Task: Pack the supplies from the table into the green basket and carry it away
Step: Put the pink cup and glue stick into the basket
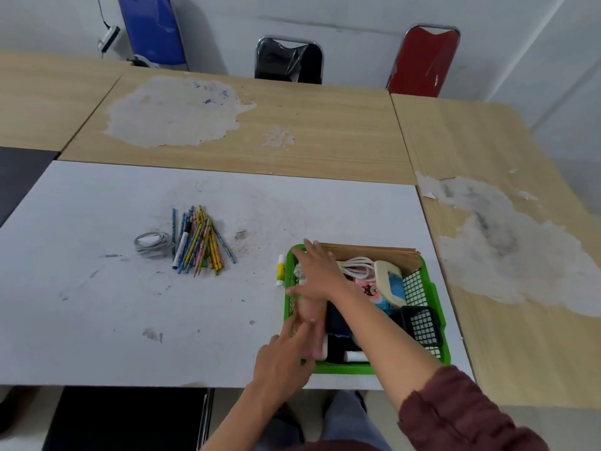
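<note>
The green basket [435,299] stands at the front right of the white table [97,304]. It holds brown envelopes, a white cable, a white hole punch and several other supplies. My right hand [317,275] reaches across the basket's left side with fingers straight, over a pink object [312,309]. My left hand [283,356] touches that pink object at the basket's left rim, fingers extended. A glue stick [280,270] lies just left of the basket. A pile of coloured pencils [201,242] with a marker and a coiled grey cable [153,244] lies mid-table.
Wooden tables [292,141] adjoin the white table at the back and right. Blue [149,27], black [289,60] and red [426,60] chairs stand along the far wall. A black chair seat [123,418] is below the front edge.
</note>
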Available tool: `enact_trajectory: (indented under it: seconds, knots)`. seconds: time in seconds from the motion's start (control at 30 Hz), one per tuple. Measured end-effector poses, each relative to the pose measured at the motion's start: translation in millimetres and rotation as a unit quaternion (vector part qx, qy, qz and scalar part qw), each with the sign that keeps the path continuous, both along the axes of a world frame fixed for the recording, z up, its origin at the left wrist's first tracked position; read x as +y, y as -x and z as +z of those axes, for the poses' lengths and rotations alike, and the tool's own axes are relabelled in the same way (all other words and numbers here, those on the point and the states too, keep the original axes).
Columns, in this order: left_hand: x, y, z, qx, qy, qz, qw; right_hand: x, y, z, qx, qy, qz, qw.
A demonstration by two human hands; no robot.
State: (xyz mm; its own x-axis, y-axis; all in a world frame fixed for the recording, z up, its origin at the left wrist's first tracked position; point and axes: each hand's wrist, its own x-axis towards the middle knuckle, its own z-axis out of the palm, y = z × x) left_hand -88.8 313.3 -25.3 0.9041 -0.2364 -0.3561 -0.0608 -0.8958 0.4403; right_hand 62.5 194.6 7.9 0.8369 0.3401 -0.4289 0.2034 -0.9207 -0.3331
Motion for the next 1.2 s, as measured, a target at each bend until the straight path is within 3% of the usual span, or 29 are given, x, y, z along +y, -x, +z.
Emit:
enact_trajectory:
  seconds: [0.17, 0.37, 0.5, 0.67, 0.9, 1.0, 1.2]
  knots:
    - [15, 6, -3, -0.046, 0.095, 0.091, 0.99, -3, -22, -12, 0.051, 0.069, 0.019, 0.996]
    - [26, -50, -15, -0.024, 0.262, 0.252, 0.931, -6, -28, -16, 0.053, 0.061, 0.008, 0.997]
    - [27, -104, -38, -0.006, 0.213, 0.279, 0.936, -6, -28, -21, 0.057, 0.059, -0.003, 0.997]
    - [24, -150, -59, 0.044, 0.114, 0.23, 0.966, -5, -29, -19, 0.068, 0.04, -0.022, 0.997]
    - [11, -167, -70, 0.069, 0.034, 0.22, 0.972, -6, -30, -19, 0.068, 0.016, -0.034, 0.997]
    - [16, -169, -69, 0.087, 0.072, 0.237, 0.965, -5, -29, -19, 0.069, 0.008, -0.037, 0.997]
    - [32, -146, -39, 0.069, 0.273, 0.354, 0.892, -7, -21, -15, 0.053, -0.032, -0.058, 0.996]
